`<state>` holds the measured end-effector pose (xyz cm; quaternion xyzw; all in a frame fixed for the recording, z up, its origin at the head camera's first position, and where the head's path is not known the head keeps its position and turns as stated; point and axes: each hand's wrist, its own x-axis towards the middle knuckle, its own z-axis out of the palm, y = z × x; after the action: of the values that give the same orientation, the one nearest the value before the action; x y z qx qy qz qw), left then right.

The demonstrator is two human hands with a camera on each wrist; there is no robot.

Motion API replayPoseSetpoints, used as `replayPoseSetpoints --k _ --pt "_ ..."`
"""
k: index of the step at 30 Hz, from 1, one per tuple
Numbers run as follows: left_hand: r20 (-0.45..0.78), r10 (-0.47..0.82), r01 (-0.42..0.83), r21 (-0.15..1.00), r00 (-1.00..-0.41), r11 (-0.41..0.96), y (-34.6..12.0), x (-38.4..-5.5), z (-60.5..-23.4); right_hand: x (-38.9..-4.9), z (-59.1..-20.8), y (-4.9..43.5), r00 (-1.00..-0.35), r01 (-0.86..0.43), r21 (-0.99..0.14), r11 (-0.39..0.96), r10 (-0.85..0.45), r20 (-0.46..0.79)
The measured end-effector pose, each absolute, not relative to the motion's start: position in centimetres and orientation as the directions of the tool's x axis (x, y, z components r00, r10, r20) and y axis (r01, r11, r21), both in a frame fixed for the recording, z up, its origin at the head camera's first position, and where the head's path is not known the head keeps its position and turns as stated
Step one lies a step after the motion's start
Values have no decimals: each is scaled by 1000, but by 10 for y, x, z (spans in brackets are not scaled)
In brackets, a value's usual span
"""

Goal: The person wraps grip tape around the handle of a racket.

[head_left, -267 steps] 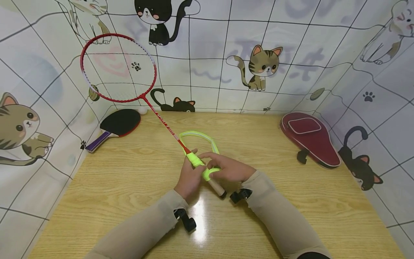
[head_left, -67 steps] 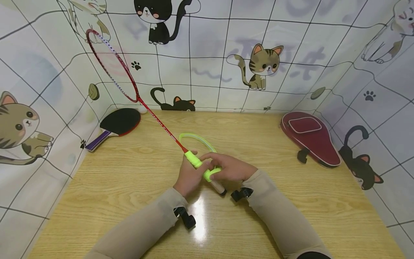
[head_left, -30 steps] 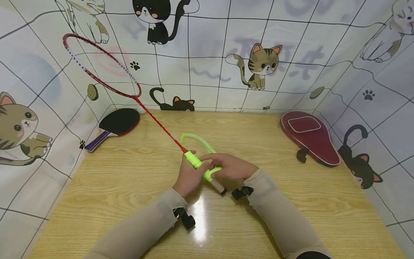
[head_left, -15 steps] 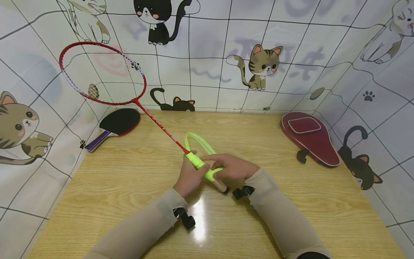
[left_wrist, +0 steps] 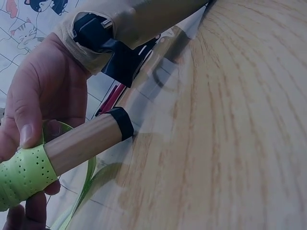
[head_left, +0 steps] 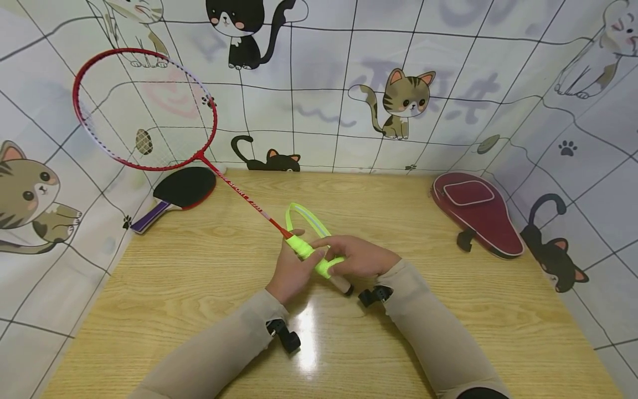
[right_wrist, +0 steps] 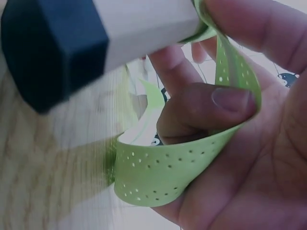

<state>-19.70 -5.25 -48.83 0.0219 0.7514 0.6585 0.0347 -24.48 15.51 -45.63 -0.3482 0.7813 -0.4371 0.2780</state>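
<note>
A red badminton racket (head_left: 244, 197) slants across the head view, its strung head raised at upper left. My left hand (head_left: 291, 271) grips its handle, thumb over the yellow-green perforated grip tape (head_left: 301, 246) wound round it. Below the winding, bare wood (left_wrist: 86, 143) shows, ending in a black butt cap (right_wrist: 57, 52). My right hand (head_left: 361, 256) pinches the tape where it leaves the handle. In the right wrist view the loose tape (right_wrist: 158, 167) curves round a finger. Its free length (head_left: 311, 218) loops up behind the hands.
A black-and-red table tennis bat (head_left: 185, 188) with a purple handle lies at the back left, close under the racket head. At the right lies a dark red bat case (head_left: 476, 213). A white cat-print sheet (head_left: 319, 83) rises round the wooden table (head_left: 209, 266).
The racket has turned about its shaft, from nearly edge-on to broad-faced, its head swinging left. The bare wood looks a little shorter than at first. Both hands keep their hold; the tape loop is narrower.
</note>
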Motion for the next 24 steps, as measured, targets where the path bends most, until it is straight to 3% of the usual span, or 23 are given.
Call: replayPoseSetpoints --k 11,17,24 --pt "-36 100 -28 997 -994 76 -52 -199 -488 -243 -451 159 -578 -206 -905 373 -792 -195" --pt "-72 84 -69 997 -994 43 -51 -199 -489 -243 -453 157 -602 -268 -875 403 -779 -174" --pt "-43 45 -38 992 -998 123 -52 -199 -489 -243 -451 154 -624 -321 -855 407 -770 -132"
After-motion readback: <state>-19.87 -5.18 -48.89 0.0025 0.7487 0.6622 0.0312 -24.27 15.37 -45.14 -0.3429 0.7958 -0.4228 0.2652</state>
